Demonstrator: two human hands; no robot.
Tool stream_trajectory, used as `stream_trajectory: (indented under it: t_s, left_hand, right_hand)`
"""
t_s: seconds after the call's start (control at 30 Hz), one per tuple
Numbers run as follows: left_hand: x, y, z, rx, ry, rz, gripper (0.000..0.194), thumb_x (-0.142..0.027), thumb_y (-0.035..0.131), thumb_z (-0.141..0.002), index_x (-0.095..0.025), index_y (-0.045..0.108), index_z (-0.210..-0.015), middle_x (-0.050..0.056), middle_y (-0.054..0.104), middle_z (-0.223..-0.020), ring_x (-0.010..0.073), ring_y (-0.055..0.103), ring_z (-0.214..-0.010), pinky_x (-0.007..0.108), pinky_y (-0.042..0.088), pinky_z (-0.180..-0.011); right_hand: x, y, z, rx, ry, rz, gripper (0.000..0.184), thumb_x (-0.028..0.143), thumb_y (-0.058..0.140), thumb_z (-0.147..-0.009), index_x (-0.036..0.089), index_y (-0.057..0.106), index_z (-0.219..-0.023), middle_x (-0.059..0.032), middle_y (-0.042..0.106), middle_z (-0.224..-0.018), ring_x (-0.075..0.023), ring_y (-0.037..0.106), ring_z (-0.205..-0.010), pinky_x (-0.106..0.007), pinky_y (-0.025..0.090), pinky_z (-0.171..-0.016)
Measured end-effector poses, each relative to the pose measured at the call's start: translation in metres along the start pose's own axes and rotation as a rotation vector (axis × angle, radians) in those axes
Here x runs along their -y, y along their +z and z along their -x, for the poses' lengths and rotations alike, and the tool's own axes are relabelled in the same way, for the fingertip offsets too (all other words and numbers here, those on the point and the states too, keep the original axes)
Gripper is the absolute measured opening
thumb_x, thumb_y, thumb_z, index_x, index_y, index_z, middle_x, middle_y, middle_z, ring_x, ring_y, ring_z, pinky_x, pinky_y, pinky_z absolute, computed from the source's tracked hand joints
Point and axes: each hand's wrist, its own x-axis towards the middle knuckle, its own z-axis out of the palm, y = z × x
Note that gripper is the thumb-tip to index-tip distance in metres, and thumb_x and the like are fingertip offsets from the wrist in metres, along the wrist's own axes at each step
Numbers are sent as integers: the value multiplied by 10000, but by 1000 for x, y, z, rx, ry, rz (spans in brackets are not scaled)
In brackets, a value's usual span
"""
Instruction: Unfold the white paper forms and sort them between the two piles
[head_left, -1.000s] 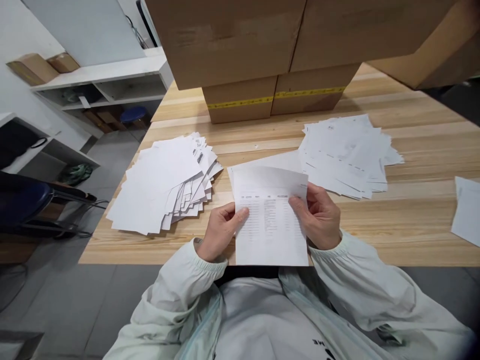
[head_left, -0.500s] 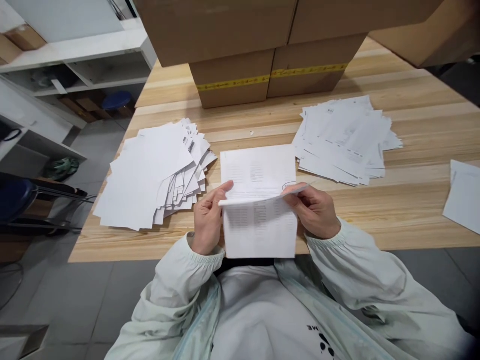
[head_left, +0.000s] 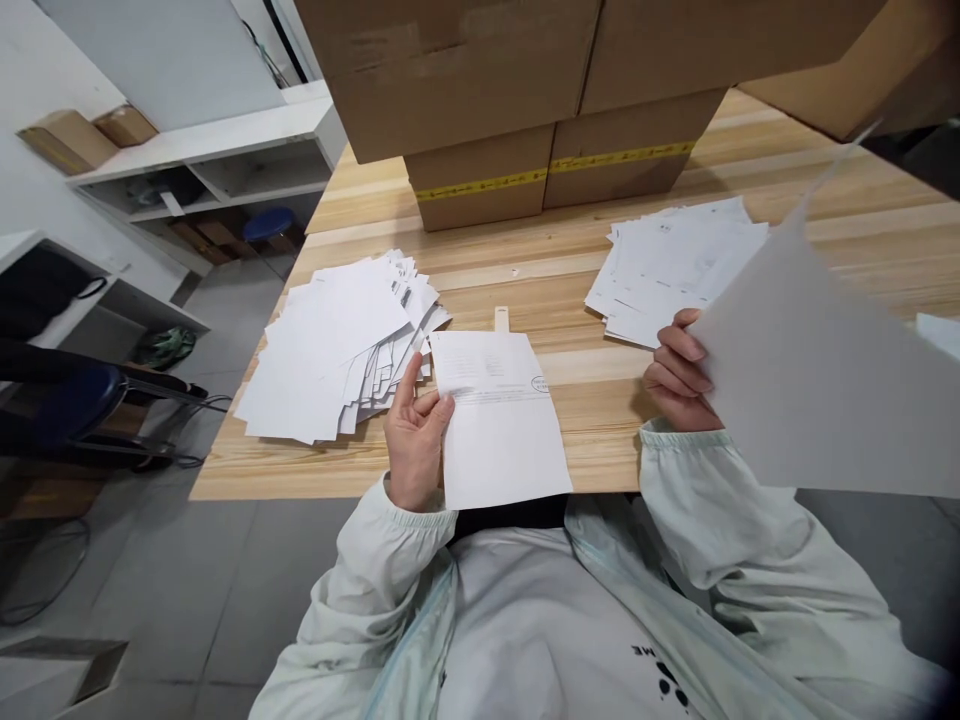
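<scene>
My left hand [head_left: 417, 430] pinches the left edge of a printed sheet of paper [head_left: 499, 440], its thumb on top and its index finger pointing up. An oval stamp shows near the sheet's right edge, and its lower part looks blank. From behind its top edge sticks out a narrow pale strip [head_left: 502, 319]; the rest of that strip is hidden. Out to the right, my right hand [head_left: 681, 375] grips another sheet of paper [head_left: 832, 380], raised, with a blank side towards me and its far corner blurred.
A messy pile of papers [head_left: 322, 350] lies left on the wooden table [head_left: 592, 400]; a second pile [head_left: 660, 260] lies right, partly behind the raised sheet. Stacked cardboard boxes [head_left: 480, 80] stand at the back. A blue stool [head_left: 79, 405] is on the floor at left.
My right hand has moved right, carrying one sheet away from the other. The left hand stays on the printed sheet, its index finger now stretched out. The view has shifted slightly.
</scene>
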Motion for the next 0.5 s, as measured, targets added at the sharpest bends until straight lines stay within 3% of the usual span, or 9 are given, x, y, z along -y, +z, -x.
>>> stream_trajectory:
  t_s: [0.2,0.37,0.43,0.5]
  left_hand:
    - [1,-9,10,11,0,2,959,-267,915,-675,-182,457,-1513,30,815,-868,109,713,-677,213,563,-671]
    - [1,-11,14,16,-7,7,902,-270,917,-672,-184,504,-1470,11,802,-840,107,706,-683,212,556,-682]
    - [2,-10,15,21,-9,17,862,-274,920,-666,-191,540,-1435,3,796,-823,107,705,-688,210,551,-684]
    - [3,-7,16,29,-21,34,818,-284,926,-653,-201,582,-1391,2,793,-821,113,709,-697,215,552,-691]
  right_hand:
    - [0,11,5,-68,31,142,345,258,183,-962,212,453,-752,185,217,-492,24,23,-275,-220,-51,-405]
    - [1,7,3,-78,8,244,367,269,181,-963,203,455,-728,178,204,-497,27,24,-288,-222,-28,-422]
    - [-2,4,3,-46,-23,307,373,303,218,-977,206,476,-727,174,229,-486,18,44,-286,-205,9,-413]
    - [-10,4,5,-8,-100,447,407,400,284,-995,207,536,-740,155,345,-470,3,145,-292,-183,132,-401]
